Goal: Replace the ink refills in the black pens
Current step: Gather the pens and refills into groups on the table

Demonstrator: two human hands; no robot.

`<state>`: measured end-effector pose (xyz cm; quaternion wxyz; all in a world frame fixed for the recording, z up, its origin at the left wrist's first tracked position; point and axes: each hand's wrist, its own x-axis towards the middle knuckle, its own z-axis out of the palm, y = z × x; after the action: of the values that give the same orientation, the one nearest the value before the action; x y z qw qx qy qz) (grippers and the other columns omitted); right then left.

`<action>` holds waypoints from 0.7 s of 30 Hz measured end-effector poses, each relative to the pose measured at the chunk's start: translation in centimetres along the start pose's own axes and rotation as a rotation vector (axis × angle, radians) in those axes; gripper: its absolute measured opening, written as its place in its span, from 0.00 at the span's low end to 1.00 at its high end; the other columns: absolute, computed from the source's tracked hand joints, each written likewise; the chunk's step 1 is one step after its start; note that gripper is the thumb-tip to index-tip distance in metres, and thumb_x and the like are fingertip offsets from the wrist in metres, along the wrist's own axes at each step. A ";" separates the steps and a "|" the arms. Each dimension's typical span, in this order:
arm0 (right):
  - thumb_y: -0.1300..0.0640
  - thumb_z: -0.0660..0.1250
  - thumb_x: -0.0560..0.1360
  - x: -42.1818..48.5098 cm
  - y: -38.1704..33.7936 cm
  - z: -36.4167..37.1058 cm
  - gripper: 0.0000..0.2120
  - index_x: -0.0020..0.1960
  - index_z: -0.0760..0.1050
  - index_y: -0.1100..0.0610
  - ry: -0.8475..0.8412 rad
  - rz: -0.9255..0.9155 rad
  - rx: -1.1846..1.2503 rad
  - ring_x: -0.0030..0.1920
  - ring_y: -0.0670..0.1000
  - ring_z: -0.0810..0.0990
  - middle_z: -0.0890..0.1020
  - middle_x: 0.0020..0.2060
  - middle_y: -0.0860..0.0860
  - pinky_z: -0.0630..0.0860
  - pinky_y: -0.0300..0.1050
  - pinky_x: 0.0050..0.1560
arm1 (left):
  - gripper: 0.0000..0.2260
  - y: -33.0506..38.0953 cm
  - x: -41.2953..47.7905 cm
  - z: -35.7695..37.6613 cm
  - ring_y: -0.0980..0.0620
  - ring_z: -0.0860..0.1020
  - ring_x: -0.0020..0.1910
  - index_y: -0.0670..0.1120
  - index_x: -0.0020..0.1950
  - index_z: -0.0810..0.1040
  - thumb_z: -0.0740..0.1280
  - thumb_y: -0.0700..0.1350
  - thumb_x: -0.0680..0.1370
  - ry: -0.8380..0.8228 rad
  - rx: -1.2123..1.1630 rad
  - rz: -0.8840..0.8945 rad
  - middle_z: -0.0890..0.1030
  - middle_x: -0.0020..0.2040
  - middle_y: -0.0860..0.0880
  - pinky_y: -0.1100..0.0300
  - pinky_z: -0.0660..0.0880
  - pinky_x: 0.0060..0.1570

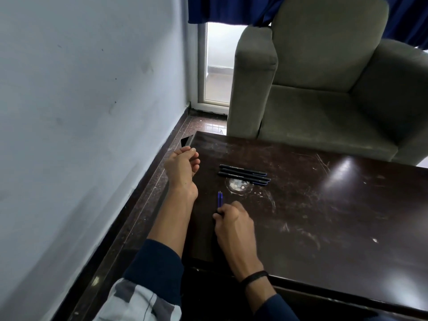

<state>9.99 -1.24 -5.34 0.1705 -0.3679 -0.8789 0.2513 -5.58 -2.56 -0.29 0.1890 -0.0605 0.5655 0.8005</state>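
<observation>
Far left: pale wall (81,112), scuffed, running back toward a glazed door.

Left hand (181,167): at the left edge of the counter (335,216), wrist resting near that edge, fingers loosely curled and relaxed, nothing seen in the grip.

Just right of the left wrist: blue refills (220,200), apparently two, side by side and touching, tips pointing away from the person. Far ends down on or just over the counter; near ends taken up in the right hand.

Right hand (231,224): knuckles up, fingers curled, pinching the near ends of the blue refills. Black wristband (254,277) on that wrist.

Beyond the refills and slightly right: black pens (243,174), three, capped, lying flat on the counter, side by side and touching, running left to right. Clear of both hands.

Just nearside of the pens: pale ring mark (238,185) on the dark, scratched surface.

Right and rear: grey-green armchair (324,89), pushed up against the far edge of the counter.
</observation>
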 end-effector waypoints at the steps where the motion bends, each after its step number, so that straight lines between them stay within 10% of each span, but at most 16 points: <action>1: 0.55 0.65 0.82 0.1 -0.7 0.6 0.10 0.57 0.82 0.58 -0.003 -0.011 0.007 0.50 0.56 0.81 0.78 0.54 0.53 0.76 0.49 0.50 | 0.08 0.1 0.2 -0.2 0.55 0.82 0.38 0.43 0.57 0.83 0.69 0.39 0.80 0.000 -0.001 0.003 0.84 0.43 0.48 0.63 0.80 0.41; 21: 0.51 0.66 0.82 0.9 -3.8 2.7 0.10 0.59 0.80 0.55 0.027 0.039 0.138 0.51 0.52 0.81 0.79 0.53 0.50 0.78 0.47 0.51 | 0.05 1.6 1.4 -2.0 0.52 0.80 0.37 0.45 0.47 0.82 0.69 0.36 0.78 0.011 -0.083 -0.026 0.84 0.41 0.47 0.63 0.78 0.39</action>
<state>5.90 -3.72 -5.24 0.2021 -0.3757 -0.8497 0.3097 -7.71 -4.52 -0.01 0.1935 -0.0799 0.5320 0.8205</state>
